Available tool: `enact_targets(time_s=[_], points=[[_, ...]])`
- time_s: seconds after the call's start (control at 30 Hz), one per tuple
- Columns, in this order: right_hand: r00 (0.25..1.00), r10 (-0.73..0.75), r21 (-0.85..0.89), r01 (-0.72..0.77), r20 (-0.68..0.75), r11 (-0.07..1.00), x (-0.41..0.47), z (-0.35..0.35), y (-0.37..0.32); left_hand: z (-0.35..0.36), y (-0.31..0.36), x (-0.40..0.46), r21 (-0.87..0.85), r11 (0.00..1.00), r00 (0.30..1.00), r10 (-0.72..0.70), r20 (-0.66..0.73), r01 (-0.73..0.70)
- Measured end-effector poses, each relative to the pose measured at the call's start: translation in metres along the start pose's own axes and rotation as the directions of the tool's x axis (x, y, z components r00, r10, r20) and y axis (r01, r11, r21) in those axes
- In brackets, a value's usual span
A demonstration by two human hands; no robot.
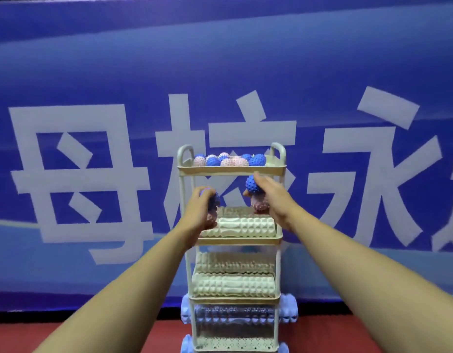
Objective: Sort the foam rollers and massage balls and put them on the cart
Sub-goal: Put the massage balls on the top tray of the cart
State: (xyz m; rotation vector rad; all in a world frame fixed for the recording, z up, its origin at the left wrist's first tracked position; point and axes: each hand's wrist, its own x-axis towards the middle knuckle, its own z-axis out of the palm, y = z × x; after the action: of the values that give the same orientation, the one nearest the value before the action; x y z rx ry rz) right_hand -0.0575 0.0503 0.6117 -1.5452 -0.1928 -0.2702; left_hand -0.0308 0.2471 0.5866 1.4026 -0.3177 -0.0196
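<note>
A cream tiered cart point(231, 171) stands in front of me. Its top tray holds several spiky blue and pink massage balls point(230, 159). My left hand point(201, 212) grips a blue ball and a pink ball point(212, 215) just left of the second tier. My right hand point(270, 198) grips a blue ball point(252, 184) above a pink ball point(259, 203), just under the top tray's front rim. White foam rollers point(245, 226) lie on the second tier, more white rollers point(233, 285) on the third. A blue roller point(234, 318) lies on the lowest tier.
A large blue banner point(118, 72) with white characters stands right behind the cart. The floor point(93, 335) is red. Pale blue rollers point(287, 312) stick out at both sides of the cart's base.
</note>
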Motion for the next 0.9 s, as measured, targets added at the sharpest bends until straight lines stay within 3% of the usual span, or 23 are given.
enact_targets(time_s=[0.1, 0.17, 0.23, 0.3, 0.4, 0.53, 0.67, 0.8, 0.9], points=[[0.994, -0.11, -0.272, 0.108, 0.008, 0.956, 0.04, -0.005, -0.035, 0.002, 0.035, 0.036, 0.227, 0.958, 0.984, 0.18, -0.005, -0.174], [0.986, -0.169, -0.468, 0.152, 0.007, 0.871, 0.067, -0.01, -0.052, 0.004, 0.057, 0.063, 0.379, 0.895, 0.968, 0.249, 0.011, -0.235], [0.977, -0.21, -0.711, 0.174, 0.038, 0.681, 0.091, -0.018, -0.065, 0.006, 0.076, 0.09, 0.549, 0.787, 0.949, 0.314, 0.035, -0.281], [0.976, -0.193, -0.837, 0.19, 0.103, 0.513, 0.112, -0.024, -0.074, 0.006, 0.089, 0.116, 0.664, 0.672, 0.925, 0.37, 0.084, -0.329], [0.983, -0.109, -0.881, 0.178, 0.145, 0.438, 0.141, -0.031, -0.077, 0.005, 0.099, 0.151, 0.757, 0.549, 0.916, 0.369, 0.16, -0.354], [0.984, -0.079, -0.924, 0.175, 0.158, 0.341, 0.165, -0.04, -0.059, 0.003, 0.084, 0.182, 0.789, 0.527, 0.947, 0.223, 0.231, -0.316], [0.978, -0.053, -0.899, 0.204, 0.2, 0.388, 0.174, -0.044, -0.035, 0.001, 0.066, 0.194, 0.778, 0.547, 0.951, 0.174, 0.254, -0.308], [0.98, -0.137, -0.875, 0.191, 0.144, 0.445, 0.176, -0.043, -0.016, -0.003, 0.065, 0.201, 0.726, 0.622, 0.954, 0.136, 0.269, -0.293], [0.981, -0.149, -0.901, 0.172, 0.122, 0.397, 0.183, -0.043, -0.01, -0.005, 0.059, 0.209, 0.805, 0.528, 0.962, 0.113, 0.25, -0.271]])
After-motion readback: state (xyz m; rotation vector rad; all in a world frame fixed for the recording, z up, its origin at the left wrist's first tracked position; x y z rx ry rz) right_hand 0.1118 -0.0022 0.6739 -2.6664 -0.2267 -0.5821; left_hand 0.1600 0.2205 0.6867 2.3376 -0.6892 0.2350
